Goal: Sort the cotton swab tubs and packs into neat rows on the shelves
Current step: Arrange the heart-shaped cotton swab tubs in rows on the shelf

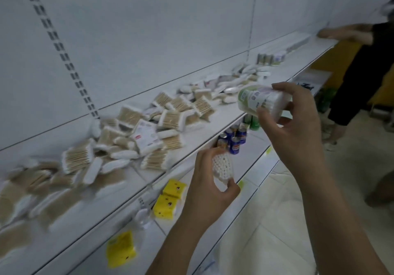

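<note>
My right hand (296,123) grips a clear cotton swab tub (259,101) with a green lid, held on its side in front of the upper shelf's edge. Lower down, my left hand (210,181) holds a second tub (222,167) end-on, so the white swab tips show. Both hands are in front of the white upper shelf (215,123). Several loose packs of wooden-stick swabs (136,134) lie in a jumbled heap along that shelf. A short row of upright tubs (269,58) stands farther right at the back.
The shelf below carries blue cans (233,141), green bottles (253,122) and yellow packs (168,200). Another person in dark clothes (362,76) stands at the right, an arm reaching onto the upper shelf's far end. A pale tiled floor lies at the lower right.
</note>
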The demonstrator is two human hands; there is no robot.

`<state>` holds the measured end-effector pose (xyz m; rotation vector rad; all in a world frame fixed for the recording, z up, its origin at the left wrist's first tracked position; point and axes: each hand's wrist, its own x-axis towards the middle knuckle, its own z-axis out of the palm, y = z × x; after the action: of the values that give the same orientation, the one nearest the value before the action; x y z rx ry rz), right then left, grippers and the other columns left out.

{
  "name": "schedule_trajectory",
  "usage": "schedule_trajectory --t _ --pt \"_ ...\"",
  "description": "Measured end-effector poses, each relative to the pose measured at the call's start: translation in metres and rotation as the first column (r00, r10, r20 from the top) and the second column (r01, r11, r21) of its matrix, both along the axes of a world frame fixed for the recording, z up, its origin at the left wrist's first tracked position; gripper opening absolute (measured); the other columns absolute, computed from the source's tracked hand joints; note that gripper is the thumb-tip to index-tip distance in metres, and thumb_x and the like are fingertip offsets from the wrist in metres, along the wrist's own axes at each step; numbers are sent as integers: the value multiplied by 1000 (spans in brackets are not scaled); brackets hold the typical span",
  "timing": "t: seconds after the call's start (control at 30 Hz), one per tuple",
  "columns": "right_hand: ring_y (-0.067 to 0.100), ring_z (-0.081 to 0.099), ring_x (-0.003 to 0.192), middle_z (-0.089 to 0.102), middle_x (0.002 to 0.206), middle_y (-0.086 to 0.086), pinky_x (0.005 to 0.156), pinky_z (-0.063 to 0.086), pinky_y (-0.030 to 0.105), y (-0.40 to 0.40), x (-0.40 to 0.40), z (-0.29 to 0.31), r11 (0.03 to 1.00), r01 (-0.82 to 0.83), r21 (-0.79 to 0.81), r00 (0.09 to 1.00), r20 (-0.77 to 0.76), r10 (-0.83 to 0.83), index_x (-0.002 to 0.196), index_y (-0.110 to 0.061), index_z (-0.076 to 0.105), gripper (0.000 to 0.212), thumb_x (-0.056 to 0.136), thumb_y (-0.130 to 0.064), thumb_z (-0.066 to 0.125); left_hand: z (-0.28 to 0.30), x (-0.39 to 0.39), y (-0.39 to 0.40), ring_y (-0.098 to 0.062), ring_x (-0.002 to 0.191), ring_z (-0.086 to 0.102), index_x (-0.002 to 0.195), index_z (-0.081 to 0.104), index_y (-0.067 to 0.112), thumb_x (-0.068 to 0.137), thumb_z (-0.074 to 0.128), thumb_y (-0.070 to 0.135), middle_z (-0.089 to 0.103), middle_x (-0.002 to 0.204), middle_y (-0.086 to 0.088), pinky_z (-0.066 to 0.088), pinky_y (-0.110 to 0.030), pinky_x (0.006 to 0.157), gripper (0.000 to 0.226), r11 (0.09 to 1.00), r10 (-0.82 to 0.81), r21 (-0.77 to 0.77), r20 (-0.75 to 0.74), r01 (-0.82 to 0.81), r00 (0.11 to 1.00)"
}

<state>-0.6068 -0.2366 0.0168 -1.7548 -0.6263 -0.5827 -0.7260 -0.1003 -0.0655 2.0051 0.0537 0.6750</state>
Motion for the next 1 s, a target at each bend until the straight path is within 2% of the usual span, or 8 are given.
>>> schedule_trajectory --t 0.13,0.27,0.4,0.57,0.7,0.8,1.0 --pt "9 54 114 41 121 -17 84 57 38 -41 58 0 997 25 -70 999 37 -22 126 -27 51 44 87 -21 71 -9 68 -39 -15 118 49 129 48 24 74 70 18 46 124 5 46 -11 84 59 999 -45 -1 -15 45 999" --pt "7 54 109 44 122 -13 82 55 35 -68 109 -4 994 29 -109 999 32 -26 127 -25 53 45 86 -19 70 -19 125 -64 -13 121 48 130 49 25 76 74 8 46 126 6 45 -9 82 63 996 -86 2 -44 86 995" --pt "8 53 110 46 124 -11 83 54 34 -84 164 -7 992 52 -116 999 21 -50 127 -24 54 44 86 -20 70 -28 186 -75 -13 119 50 130 51 24 73 74 13 49 124 4 44 -9 84 62 993 -116 30 -59 118 992" --pt "9 53 111 47 122 -11 88 53 40 -89 243 -8 987 93 -129 995 39 -89 126 -23 55 42 86 -21 70 -38 272 -74 -10 119 49 131 50 30 74 73 13 49 124 6 44 -10 88 64 987 -155 30 -50 157 987" --pt "0 49 110 46 124 -11 85 51 24 -80 311 0 978 119 -171 991 79 -106 126 -22 54 41 88 -19 69 -42 347 -65 -11 121 49 131 49 39 75 71 18 49 126 9 48 -15 91 63 983 -183 -16 -35 182 983" --pt "-8 46 107 44 122 -14 82 48 16 -76 360 11 964 144 -222 986 112 -122 126 -23 53 41 88 -19 69 -37 402 -62 -14 119 52 130 50 36 75 71 14 51 125 7 50 -23 92 63 978 -205 -54 -7 204 979" --pt "-6 46 108 43 125 -15 84 52 29 -95 444 19 945 195 -261 977 134 -165 129 -22 52 43 89 -22 68 -28 499 -73 -12 117 52 131 52 29 74 71 10 51 122 6 47 -16 89 64 969 -242 -57 2 242 970"
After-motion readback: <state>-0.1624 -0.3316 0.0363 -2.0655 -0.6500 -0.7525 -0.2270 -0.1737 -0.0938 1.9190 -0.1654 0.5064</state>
